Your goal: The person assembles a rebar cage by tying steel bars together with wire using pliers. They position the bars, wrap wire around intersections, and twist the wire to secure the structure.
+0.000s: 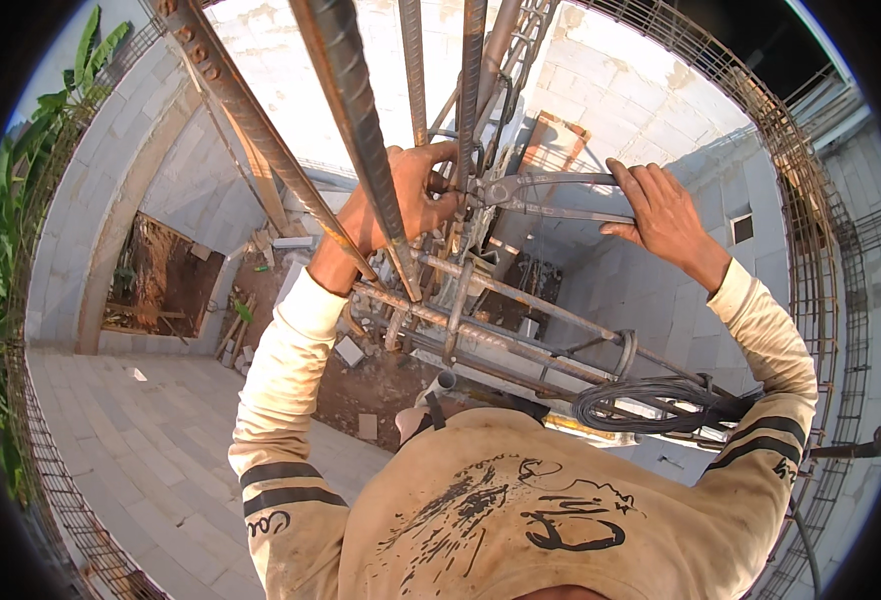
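Note:
My right hand (668,215) grips the long handles of a pair of metal pincers (501,191), which stand spread apart. The pincers' jaws meet an upright rebar (471,80) near the middle of the view. Beside those jaws is my left hand (415,195), its fingers curled in against the same bar. What its fingertips pinch there is too small to make out. Two thick ribbed rebars (345,95) slant down in front of my left hand and wrist, hiding part of them. Below, horizontal rebars (520,345) with stirrups run toward the lower right.
A coil of dark tie wire (650,405) hangs on the horizontal bars near my right elbow. Grey block walls (660,270) surround a lower floor with rubble and loose blocks (349,350). Rebar mesh (810,230) curves along the right rim; green plants (0,250) grow at far left.

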The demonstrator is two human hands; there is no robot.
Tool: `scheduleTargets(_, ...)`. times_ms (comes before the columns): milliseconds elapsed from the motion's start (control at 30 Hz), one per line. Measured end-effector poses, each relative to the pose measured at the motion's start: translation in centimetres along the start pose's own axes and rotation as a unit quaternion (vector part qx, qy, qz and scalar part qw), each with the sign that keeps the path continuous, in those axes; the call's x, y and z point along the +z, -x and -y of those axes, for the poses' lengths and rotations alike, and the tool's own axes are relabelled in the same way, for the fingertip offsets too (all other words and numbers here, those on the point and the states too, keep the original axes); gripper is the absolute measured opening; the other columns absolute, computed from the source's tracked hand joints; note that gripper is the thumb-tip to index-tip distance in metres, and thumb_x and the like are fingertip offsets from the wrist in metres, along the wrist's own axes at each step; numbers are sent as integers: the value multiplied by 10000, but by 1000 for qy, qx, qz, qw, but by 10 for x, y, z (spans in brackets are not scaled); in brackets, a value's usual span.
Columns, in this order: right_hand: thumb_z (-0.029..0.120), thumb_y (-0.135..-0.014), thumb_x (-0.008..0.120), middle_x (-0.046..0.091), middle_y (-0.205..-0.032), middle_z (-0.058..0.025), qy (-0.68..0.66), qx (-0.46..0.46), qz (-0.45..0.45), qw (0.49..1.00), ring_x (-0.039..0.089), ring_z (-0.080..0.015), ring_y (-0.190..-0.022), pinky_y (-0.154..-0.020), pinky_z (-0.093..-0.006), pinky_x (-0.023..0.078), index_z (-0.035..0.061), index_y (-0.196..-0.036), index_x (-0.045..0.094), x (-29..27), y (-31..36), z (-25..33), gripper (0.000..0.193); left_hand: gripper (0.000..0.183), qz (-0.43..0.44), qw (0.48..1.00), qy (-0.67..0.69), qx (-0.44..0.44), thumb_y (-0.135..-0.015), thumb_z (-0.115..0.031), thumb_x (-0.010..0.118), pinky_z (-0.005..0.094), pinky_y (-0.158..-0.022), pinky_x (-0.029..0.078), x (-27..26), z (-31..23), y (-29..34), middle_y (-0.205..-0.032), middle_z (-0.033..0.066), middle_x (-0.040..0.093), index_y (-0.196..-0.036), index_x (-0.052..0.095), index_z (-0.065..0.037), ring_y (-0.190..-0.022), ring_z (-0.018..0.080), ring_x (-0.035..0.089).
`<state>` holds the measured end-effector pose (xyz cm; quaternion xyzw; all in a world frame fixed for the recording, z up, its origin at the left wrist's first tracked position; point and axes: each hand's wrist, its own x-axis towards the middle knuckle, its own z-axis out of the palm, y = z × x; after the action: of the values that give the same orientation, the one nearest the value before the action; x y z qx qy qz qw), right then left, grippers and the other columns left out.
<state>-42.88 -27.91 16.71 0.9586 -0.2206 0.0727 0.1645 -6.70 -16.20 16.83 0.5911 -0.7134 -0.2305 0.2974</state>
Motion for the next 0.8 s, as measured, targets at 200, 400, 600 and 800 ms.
scheduleTargets(200, 589, -1018, 554, 683, -756, -96, -689, 175, 422, 562, 626, -154, -592, -551, -313, 531, -43, -1162, 689, -8, -9, -16, 661, 431, -18, 1000, 9, 18, -844, -87, 747, 386, -720, 553, 4, 3, 1, -939, 255, 760, -1251, 656, 23, -744, 257, 749)
scheduleTargets(400, 585, -1026, 549, 680, -732, -70, -521, 160, 378, 749, 605, -131, -566, -512, -306, 492, -24, -1063, 711, -24, -1, -14, 631, 425, -49, 998, -3, 33, -821, -104, 758, 373, -652, 515, 4, 4, 3, -794, 192, 743, -1220, 678, 21, -632, 223, 655)
scheduleTargets(600, 503, -1007, 621, 665, -756, -104, -362, 203, 155, 897, 607, -198, -677, -628, -366, 476, -26, -1082, 700, -85, 29, 1, 540, 373, -26, 999, 11, 34, -844, -163, 739, 397, -616, 476, -1, -4, 4, -731, 182, 710, -1187, 704, -20, -577, 235, 608)
scheduleTargets(800, 386, -1024, 629, 661, -899, -132, -253, 275, -40, 927, 619, -239, -753, -701, -397, 482, -24, -1139, 644, -147, 67, 24, 426, 453, 137, 990, -13, -9, -930, -330, 728, 430, -744, 523, -30, -2, 1, -955, 232, 738, -1265, 659, -32, -797, 303, 697)
